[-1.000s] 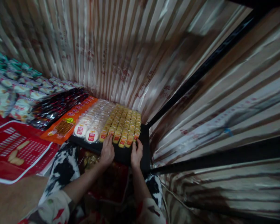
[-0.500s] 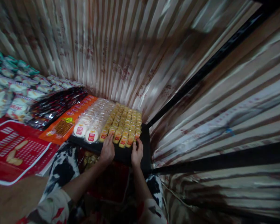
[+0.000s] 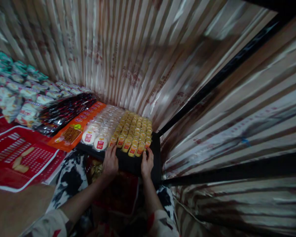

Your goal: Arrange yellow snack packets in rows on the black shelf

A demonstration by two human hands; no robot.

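Rows of small yellow wrapped snack packs (image 3: 134, 131) stand in a block at the right end of a black shelf (image 3: 128, 163). My left hand (image 3: 110, 162) has its fingertips at the front of the leftmost row, fingers stretched out. At the block's right front corner, my right hand (image 3: 147, 163) touches the end pack, with thumb and fingers apart. Neither hand appears to hold a pack. Left of the yellow packs lie clear-wrapped round white crackers (image 3: 100, 143) with red and white labels.
An orange snack bag (image 3: 71, 131), dark shiny packets (image 3: 64, 113) and white snack bags (image 3: 27, 112) extend to the left. Red printed bags (image 3: 27, 154) lie at lower left. Black metal bars (image 3: 212, 77) and striped plastic sheeting (image 3: 128, 49) enclose the shelf.
The view has shifted, so the shelf sits slightly further right. My left hand has slid a little left along the front of the yellow packs. My right hand stays at the right corner.
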